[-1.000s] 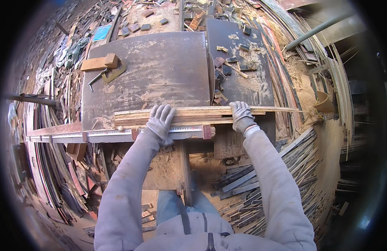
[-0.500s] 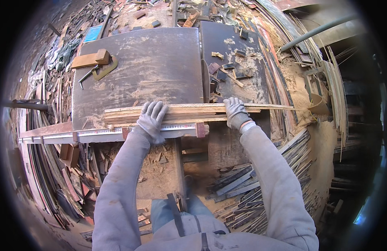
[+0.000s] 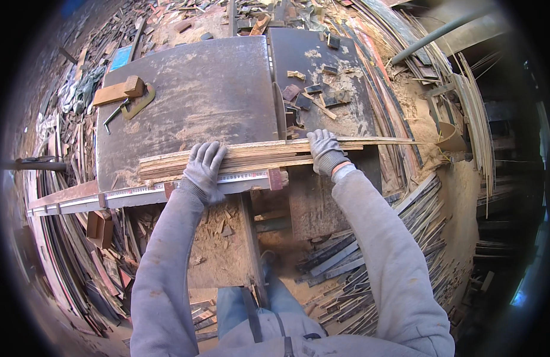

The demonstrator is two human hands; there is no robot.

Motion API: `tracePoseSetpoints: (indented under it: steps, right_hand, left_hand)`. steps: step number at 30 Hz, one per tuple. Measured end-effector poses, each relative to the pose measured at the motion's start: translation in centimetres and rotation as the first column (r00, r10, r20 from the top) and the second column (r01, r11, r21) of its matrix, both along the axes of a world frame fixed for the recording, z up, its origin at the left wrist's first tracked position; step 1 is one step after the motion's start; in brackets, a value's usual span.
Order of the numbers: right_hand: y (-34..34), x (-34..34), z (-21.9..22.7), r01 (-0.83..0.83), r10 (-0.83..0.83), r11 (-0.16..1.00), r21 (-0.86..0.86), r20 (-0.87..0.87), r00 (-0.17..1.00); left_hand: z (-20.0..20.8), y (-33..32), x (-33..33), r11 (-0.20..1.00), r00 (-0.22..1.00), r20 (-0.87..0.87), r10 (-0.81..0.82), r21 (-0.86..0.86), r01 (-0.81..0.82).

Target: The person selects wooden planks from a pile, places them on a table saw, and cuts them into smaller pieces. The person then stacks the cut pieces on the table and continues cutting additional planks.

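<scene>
A bundle of long, thin wood strips (image 3: pixel 251 157) lies crosswise along the near edge of a dark saw table (image 3: pixel 186 89). My left hand (image 3: pixel 205 171), in a grey glove, closes over the bundle's left part, fingers bent across its top. Farther right, my gloved right hand (image 3: pixel 327 152) grips the strips, and a few longer ones run on past it to the right. Under the left wrist is a rail with a measuring tape (image 3: pixel 132 193) along it. A thin upright blade (image 3: pixel 279 110) shows in the slot just beyond the bundle.
A C-clamp (image 3: pixel 139 104) and a wood block (image 3: pixel 117 91) rest on the table's far left. Small offcuts (image 3: pixel 322 98) lie on the right-hand panel (image 3: pixel 361 113). Piled strips (image 3: pixel 346 268) cover the floor at the right, and a grey pipe (image 3: pixel 441 33) slants in at the far right.
The view has turned slightly, so the table and bundle appear shifted left and tilted. Both hands keep their hold on the strips, with little visible movement against the table.
</scene>
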State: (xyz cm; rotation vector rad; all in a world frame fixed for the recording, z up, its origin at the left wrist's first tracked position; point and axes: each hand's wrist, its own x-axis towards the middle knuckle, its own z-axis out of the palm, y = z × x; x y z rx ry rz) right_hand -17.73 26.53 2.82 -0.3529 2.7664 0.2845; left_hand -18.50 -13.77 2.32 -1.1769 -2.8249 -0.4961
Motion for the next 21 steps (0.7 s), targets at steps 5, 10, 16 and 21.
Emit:
tracePoseSetpoints:
  steps: [5,10,16,21]
  right_hand:
    - [0.2,0.2,-0.4,-0.043,0.04,0.998,-0.034,-0.095,0.995]
    - [-0.1,0.2,0.1,-0.001,0.001,1.0,-0.021,-0.029,1.0]
    - [-0.6,0.2,0.9,0.002,-0.004,1.0,-0.03,-0.051,0.999]
    - [-0.4,0.3,0.4,-0.008,0.006,1.0,-0.019,-0.06,0.998]
  left_hand:
    - [0.3,0.0,0.1,1.0,0.998,0.056,0.013,-0.026,-0.011]
    - [0.5,0.3,0.0,1.0,1.0,0.026,0.009,-0.022,-0.008]
    - [0.7,0.2,0.2,1.0,1.0,-0.012,0.001,0.006,-0.001]
    - [0.2,0.1,0.1,1.0,1.0,-0.024,0.002,0.023,-0.001]
